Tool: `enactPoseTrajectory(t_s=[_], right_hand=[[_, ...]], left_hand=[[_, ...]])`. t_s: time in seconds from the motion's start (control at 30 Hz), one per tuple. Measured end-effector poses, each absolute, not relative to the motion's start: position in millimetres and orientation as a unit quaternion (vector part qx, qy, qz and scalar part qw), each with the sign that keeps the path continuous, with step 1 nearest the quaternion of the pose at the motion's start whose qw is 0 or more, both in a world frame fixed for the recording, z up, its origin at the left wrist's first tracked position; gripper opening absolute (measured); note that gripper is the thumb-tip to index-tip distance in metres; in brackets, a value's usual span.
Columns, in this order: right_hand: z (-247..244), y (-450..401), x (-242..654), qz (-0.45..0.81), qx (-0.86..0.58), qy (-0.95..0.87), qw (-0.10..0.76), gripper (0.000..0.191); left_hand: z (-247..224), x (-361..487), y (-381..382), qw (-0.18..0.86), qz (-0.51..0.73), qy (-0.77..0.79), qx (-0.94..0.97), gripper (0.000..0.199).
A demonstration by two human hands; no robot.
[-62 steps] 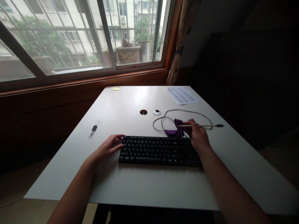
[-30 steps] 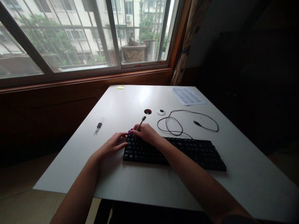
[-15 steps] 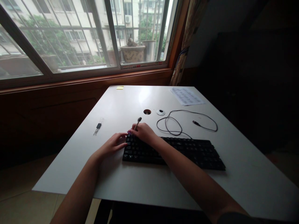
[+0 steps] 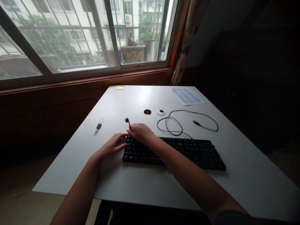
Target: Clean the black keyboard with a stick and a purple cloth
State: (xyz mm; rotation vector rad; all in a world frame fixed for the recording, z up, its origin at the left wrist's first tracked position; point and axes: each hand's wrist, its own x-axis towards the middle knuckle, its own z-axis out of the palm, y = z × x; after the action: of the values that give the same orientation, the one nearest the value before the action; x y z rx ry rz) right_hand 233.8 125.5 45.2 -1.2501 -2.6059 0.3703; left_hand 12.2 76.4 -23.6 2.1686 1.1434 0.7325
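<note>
A black keyboard (image 4: 187, 153) lies on the white table in front of me. Over its upper left corner is my right hand (image 4: 140, 132), closed around a thin brush (image 4: 127, 121) whose dark, fuzzy tip points up and away from me. The brush's lower end is hidden by the hand. My left hand (image 4: 116, 142) rests at the keyboard's left edge, fingers stretched out and apart, fingertips touching its side. To the left of that hand lies a wire keycap puller (image 4: 98, 126) with a black middle.
A black cable (image 4: 181, 125) loops behind the keyboard, ending in a USB plug (image 4: 196, 123). Near it are a round hole (image 4: 147, 112) in the table and a white ring-shaped cover (image 4: 161, 112). Printed papers (image 4: 187, 96) and a yellow sticky note (image 4: 120, 88) lie at the far edge.
The brush's tip has swung to the left, and my right hand has turned and shifted slightly left with it. My left hand has stayed at the keyboard's edge.
</note>
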Motion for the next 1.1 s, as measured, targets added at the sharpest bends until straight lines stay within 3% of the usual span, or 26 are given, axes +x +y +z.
enactPoseTrajectory(t_s=[0.47, 0.87, 1.1], right_hand=[[46, 133, 235, 0.17, -0.414, -0.887, 0.115, 0.025], [30, 124, 252, 0.236, -0.424, -0.843, 0.232, 0.024], [33, 125, 247, 0.239, -0.419, -0.853, 0.202, 0.024]], left_hand=[[-23, 13, 76, 0.28, 0.268, 0.436, 0.812, 0.045], [-20, 13, 77, 0.275, 0.256, 0.423, 0.825, 0.047], [-24, 12, 78, 0.264, 0.264, 0.423, 0.826, 0.044]])
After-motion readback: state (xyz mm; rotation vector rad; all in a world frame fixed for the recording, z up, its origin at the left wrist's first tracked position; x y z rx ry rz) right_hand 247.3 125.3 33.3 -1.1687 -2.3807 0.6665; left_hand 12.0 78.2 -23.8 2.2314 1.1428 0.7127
